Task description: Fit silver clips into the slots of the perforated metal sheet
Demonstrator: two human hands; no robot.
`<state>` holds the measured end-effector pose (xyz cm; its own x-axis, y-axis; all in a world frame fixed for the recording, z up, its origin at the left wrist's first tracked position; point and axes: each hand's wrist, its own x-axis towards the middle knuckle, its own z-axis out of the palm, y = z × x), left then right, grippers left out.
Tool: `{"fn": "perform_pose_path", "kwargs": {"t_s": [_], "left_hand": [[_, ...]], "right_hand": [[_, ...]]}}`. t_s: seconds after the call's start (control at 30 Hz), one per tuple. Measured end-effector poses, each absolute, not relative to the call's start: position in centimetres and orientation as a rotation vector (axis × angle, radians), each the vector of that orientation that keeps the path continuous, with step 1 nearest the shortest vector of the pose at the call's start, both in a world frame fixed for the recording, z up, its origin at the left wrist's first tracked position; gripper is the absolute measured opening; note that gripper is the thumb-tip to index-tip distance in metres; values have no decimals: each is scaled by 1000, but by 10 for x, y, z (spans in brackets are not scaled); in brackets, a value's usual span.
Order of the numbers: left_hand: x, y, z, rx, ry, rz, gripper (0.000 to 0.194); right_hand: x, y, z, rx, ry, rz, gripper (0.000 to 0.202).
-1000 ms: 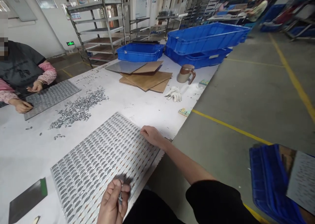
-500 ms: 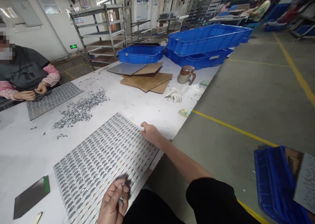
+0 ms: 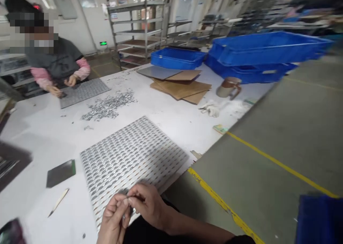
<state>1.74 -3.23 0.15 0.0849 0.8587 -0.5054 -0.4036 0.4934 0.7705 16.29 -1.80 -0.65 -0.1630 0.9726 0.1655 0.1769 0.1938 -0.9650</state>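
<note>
A metal-grey sheet (image 3: 128,154) with rows of leaf-shaped slots lies on the white table. Over its near edge, my left hand (image 3: 115,213) is closed around small grey pieces, partly hidden by the fingers. My right hand (image 3: 148,203) meets it fingertip to fingertip in a pinch; whatever is between those fingertips is too small to make out. Beyond the sheet lies a loose pile of small grey oval pieces (image 3: 109,105).
Across the table a person (image 3: 63,58) works over another patterned sheet (image 3: 84,92). Brown boards (image 3: 182,90), a mug (image 3: 228,87), white gloves (image 3: 210,109) and blue crates (image 3: 262,49) stand farther back. A dark plate (image 3: 61,173) and a thin stick (image 3: 59,202) lie left.
My right hand has left the sheet's right edge and come to my left hand. The view has turned left, so more of the person across the table shows.
</note>
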Motion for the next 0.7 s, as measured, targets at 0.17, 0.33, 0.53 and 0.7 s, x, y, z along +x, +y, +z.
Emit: {"fn": "perform_pose_path", "kwargs": {"t_s": [0.17, 0.33, 0.53, 0.7], "left_hand": [[-12, -55, 0, 416, 1156, 1207, 19], [-59, -73, -1, 13, 1125, 1383, 27], [-106, -84, -5, -155, 1202, 1534, 19], [-112, -89, -21, -145, 1139, 1462, 10]], "right_hand": [[133, -13, -10, -1136, -1623, 1363, 9], [109, 2, -20, -1219, -1875, 1163, 14], [74, 8, -39, -1206, -2090, 913, 12], [49, 3, -46, -1287, -2128, 813, 12]]}}
